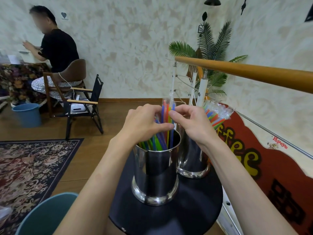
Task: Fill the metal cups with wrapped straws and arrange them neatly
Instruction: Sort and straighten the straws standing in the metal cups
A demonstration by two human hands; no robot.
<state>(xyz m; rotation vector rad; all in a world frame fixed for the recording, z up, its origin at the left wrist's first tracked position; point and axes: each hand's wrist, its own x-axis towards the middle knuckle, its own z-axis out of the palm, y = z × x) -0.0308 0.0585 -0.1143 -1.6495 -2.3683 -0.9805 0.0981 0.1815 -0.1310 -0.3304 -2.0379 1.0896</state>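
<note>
Although the near metal cup (pixel 155 173) at the table (pixel 194 209) centre already holds many wrapped straws (pixel 167 116), we find both the left hand (pixel 144 122) and right hand (pixel 191 122) pinching that bundle upright; the far cup (pixel 191 160) towards the right edge appears filled, so we judge only neatening is left.

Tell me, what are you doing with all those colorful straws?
A person is filling two metal cups on a small black table with wrapped straws. Both the left hand and the right hand pinch a bunch of straws standing in the near cup, straightening them. The far cup behind it already holds straws too.
</note>
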